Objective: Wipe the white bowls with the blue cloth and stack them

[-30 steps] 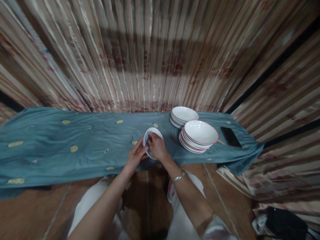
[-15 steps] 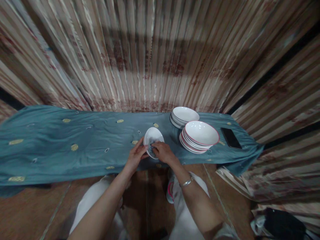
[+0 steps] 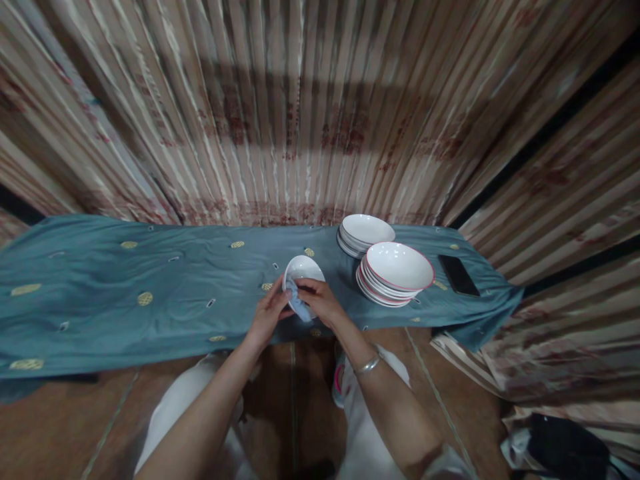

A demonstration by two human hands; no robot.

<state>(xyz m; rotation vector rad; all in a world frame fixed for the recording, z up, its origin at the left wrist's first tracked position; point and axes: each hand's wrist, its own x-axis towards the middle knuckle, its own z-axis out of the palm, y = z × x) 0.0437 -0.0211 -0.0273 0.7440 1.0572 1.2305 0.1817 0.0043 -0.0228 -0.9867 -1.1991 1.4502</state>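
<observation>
A small white bowl [image 3: 303,266] is tilted over the near edge of the cloth-covered table. My left hand [image 3: 271,308] grips its left side, thumb at the rim and fingers behind. A light blue cloth [image 3: 299,304] lies over the bowl's near rim, hanging inside and out. My right hand [image 3: 321,301] pinches this cloth at the bowl's right side, with its fingertips partly hidden. Right of the hands stands a stack of red-rimmed white bowls [image 3: 400,265], and behind it a stack of white dishes [image 3: 367,230].
A black phone [image 3: 458,275] lies toward the right end of the table [image 3: 190,267], which has a teal patterned cover. Pleated curtains [image 3: 300,120] rise behind and to the right. A dark bag [image 3: 567,447] sits at the lower right.
The light blue cloth, earlier bunched inside the bowl under my right fingers, now spreads over the near rim. My right hand has shifted slightly left, and the view has moved a little.
</observation>
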